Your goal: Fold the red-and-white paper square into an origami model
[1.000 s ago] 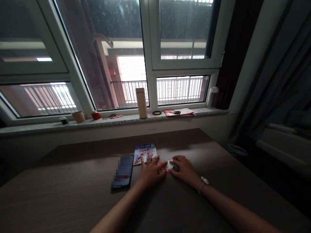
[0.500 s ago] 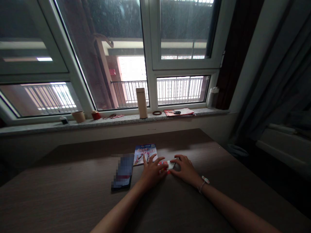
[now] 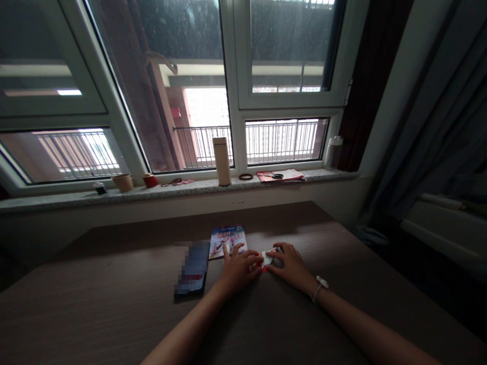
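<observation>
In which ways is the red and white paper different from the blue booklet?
The paper shows red and white; the booklet is largely blue, with red lettering.
The paper sits between the left hand and the right hand; the booklet lies beside the phone.
The paper's visible part looks smaller than the booklet's.
Shared: the left hand hides part of both.

Colour and pattern reference. Surface: dark brown, fine wood grain. Paper piece: red and white, with small yellow touches. Booklet: blue and white, with red lettering. Phone: black edge; dark blue screen with a dark red band, partly pixelated. Windowsill: grey, speckled. Flask: plain beige. Cup: tan. Ring: dark brown. Curtain: dark blue-grey.
</observation>
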Motion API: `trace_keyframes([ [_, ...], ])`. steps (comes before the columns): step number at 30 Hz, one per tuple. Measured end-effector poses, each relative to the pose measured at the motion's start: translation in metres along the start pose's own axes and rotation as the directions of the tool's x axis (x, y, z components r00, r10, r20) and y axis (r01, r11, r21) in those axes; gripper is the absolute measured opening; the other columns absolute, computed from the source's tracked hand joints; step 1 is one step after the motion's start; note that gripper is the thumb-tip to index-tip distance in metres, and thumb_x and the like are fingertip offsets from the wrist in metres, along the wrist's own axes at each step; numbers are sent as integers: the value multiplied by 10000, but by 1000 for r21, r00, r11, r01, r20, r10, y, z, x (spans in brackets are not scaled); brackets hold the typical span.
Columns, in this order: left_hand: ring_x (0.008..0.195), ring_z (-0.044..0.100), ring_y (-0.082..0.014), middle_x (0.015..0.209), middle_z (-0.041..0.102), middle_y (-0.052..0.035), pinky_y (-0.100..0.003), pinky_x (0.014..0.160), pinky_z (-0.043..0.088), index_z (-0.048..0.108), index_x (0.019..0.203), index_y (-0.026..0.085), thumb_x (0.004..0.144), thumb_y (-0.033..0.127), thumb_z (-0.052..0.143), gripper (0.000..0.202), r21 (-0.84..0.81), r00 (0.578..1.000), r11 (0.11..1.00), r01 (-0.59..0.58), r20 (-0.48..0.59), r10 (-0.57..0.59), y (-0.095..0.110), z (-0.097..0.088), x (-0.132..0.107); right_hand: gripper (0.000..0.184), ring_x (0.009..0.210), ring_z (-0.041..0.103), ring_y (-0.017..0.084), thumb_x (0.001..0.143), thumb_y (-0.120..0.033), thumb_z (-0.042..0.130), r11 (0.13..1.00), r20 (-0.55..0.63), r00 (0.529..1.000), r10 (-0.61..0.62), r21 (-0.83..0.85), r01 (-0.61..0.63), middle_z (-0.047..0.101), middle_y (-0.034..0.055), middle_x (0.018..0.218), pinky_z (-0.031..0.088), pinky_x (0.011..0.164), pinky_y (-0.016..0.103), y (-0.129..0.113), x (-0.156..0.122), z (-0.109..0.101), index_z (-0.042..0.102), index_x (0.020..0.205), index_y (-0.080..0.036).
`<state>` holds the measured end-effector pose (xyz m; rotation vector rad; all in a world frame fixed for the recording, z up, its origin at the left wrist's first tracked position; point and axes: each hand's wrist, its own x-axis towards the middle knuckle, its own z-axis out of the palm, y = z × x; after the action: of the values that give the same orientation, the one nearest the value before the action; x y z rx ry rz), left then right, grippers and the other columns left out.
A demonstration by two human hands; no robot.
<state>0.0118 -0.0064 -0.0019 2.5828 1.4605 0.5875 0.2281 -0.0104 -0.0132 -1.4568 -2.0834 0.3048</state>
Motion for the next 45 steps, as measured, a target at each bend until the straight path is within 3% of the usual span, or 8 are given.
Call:
trace_keyframes([
  [21,1345,357,-356,1297,637,70,-752,1070,-126,645,1169,449,893,439,607,279,35,1000,999,-18,-9,18,0,2,-1,392,1216,471,259,788,-433,708,999,7,999,32,20,-32,559,69,1272,374,1061,378,0,1,0,704,1159,-308],
  [25,1368,340,-360,1369,592,64,-761,1085,-43,607,1231,461,927,441,550,310,43,998,998,-54,44,52,-2,3,0,389,1224,467,258,790,-429,706,999,8,999,31,23,-32,558,66,1274,371,1066,379,0,0,0,702,1161,-313],
  [30,1382,332,-318,1361,600,62,-693,1134,-49,606,1245,435,964,445,469,314,35,992,996,-85,93,81,-3,1,2,400,1235,460,264,788,-419,711,999,25,999,28,43,-29,548,67,1289,363,1080,390,2,1,0,696,1173,-311],
  [36,1373,343,-334,1334,619,65,-698,1126,-60,633,1205,436,939,415,522,289,14,994,999,-49,95,47,-2,-1,2,310,1270,437,240,836,-295,652,986,-13,999,49,158,-46,527,77,1316,342,1121,375,12,2,0,712,1139,-268],
  [41,1352,367,-334,1298,640,51,-682,1139,-26,658,1178,432,926,450,539,279,4,995,999,-36,93,36,-1,-2,5,239,1292,413,234,825,-181,623,981,3,1000,-21,193,20,517,47,1325,320,1139,401,16,-2,-7,756,993,-286],
  [45,1339,372,-338,1245,670,48,-690,1130,-34,697,1107,416,919,435,558,235,-6,995,1000,-24,99,24,2,-5,10,209,1318,373,234,848,-212,620,973,3,994,-108,204,105,489,35,1362,307,1147,406,11,-7,-11,767,957,-313],
])
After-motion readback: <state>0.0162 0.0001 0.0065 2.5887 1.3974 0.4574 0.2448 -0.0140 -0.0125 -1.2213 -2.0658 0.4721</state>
